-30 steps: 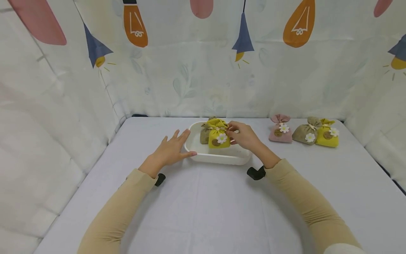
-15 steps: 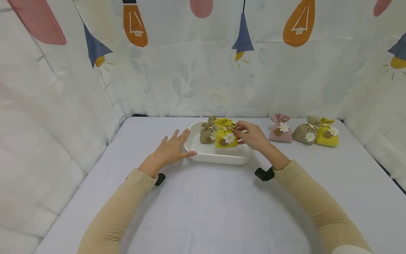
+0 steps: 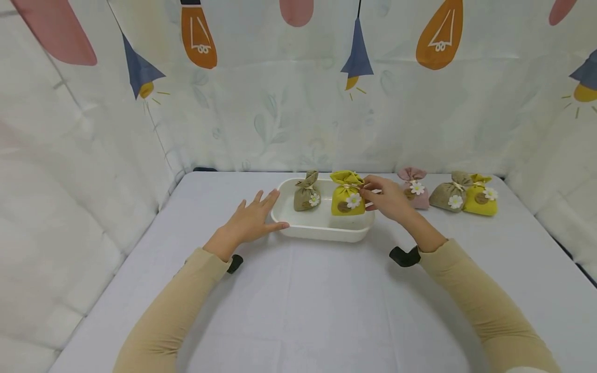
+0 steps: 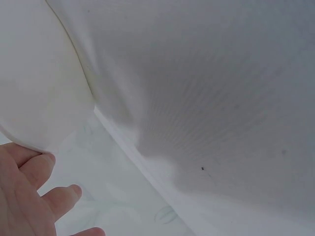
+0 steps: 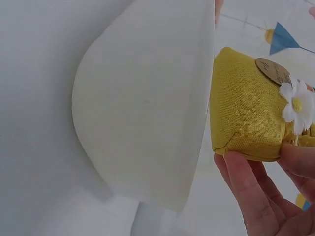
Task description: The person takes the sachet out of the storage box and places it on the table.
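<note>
My right hand (image 3: 388, 199) pinches a yellow cloth sachet (image 3: 344, 196) by its side, with a white daisy and a round brown tag on it. In the right wrist view the yellow sachet (image 5: 246, 108) hangs over the rim of the white basin (image 5: 142, 98). My left hand (image 3: 249, 220) touches the left end of the white basin (image 3: 322, 233) with spread fingers. In the left wrist view, the fingers of the left hand (image 4: 29, 191) are at the basin's rim. A grey-brown sachet (image 3: 305, 196) stands inside the basin, on its left side.
On the right of the white-covered table (image 3: 326, 300) are a pink sachet (image 3: 412, 181), another grey-brown sachet (image 3: 449, 192) and another yellow sachet (image 3: 478, 199). A printed curtain (image 3: 298, 103) hangs behind the table and along its sides.
My right hand has moved right with the yellow sachet, away from the grey-brown one, which now shows fully in the basin. My left hand has stayed in place.
</note>
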`<state>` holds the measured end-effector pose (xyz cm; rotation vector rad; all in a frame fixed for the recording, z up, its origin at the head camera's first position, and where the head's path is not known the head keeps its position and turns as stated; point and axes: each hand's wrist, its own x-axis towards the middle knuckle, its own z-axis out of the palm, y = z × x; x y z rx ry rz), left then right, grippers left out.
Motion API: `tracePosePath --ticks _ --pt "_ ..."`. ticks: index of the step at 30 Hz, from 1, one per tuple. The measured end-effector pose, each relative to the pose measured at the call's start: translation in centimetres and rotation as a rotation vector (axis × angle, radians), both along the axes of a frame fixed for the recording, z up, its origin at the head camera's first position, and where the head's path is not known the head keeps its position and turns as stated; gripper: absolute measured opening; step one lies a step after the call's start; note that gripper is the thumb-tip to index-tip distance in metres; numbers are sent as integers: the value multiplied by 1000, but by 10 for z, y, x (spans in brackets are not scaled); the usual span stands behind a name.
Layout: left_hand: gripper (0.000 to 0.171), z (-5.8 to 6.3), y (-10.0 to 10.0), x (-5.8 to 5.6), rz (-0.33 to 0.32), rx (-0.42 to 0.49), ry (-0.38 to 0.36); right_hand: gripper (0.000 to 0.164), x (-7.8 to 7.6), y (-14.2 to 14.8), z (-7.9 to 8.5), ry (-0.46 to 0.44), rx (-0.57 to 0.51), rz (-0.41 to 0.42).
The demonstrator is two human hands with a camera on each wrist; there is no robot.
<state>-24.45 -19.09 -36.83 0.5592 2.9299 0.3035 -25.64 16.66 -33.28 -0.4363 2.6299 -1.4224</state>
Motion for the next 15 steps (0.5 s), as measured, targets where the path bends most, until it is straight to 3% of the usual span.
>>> tracePosePath --ticks 15 --pt "104 -1 0 0 10 1 -13 28 13 23 7 20 -9 -41"
